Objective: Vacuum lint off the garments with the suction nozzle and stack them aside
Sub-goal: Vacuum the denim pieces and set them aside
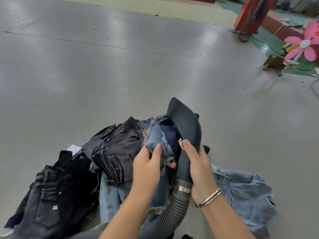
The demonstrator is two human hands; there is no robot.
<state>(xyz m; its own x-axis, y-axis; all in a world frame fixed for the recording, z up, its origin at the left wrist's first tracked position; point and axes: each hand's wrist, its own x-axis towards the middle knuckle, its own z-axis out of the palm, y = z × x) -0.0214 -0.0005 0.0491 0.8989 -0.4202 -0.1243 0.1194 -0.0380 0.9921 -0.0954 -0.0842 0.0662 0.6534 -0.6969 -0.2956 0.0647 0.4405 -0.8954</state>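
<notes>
- Dark grey plastic suction nozzle (183, 128), wide curved mouth, held upright-tilted above the grey table surface (120, 66); lower end joins a ribbed grey flexible hose (165, 216) through a metal clamp band (183, 188).
- Right hand (198, 168) wraps round the nozzle neck, thumb laid along its front by a small round ring (183, 144); silver bangles (208, 198) on the wrist.
- Left hand (148, 167) pinches a frayed mid-blue denim piece (158, 140), thumb on top, fingers curled beneath.
- The frayed denim is pressed against the nozzle mouth; a darker navy fold (170, 135) of it lies partly inside the opening.
- Dark grey washed denim garment (117, 147), with pocket and seams showing, is heaped just left of the hands.
- Black denim garment (51, 200) lies at lower left, touching the grey one; a white paper tag (74, 149) is at its upper edge.
- Light blue denim garment (245, 192) is spread on the table to the right of the right forearm.
- More light blue denim (110, 199) lies under the left forearm.
- Far right, off the table: pink flower-shaped fan (305, 45), red machine base (252, 12), green floor (265, 44).
</notes>
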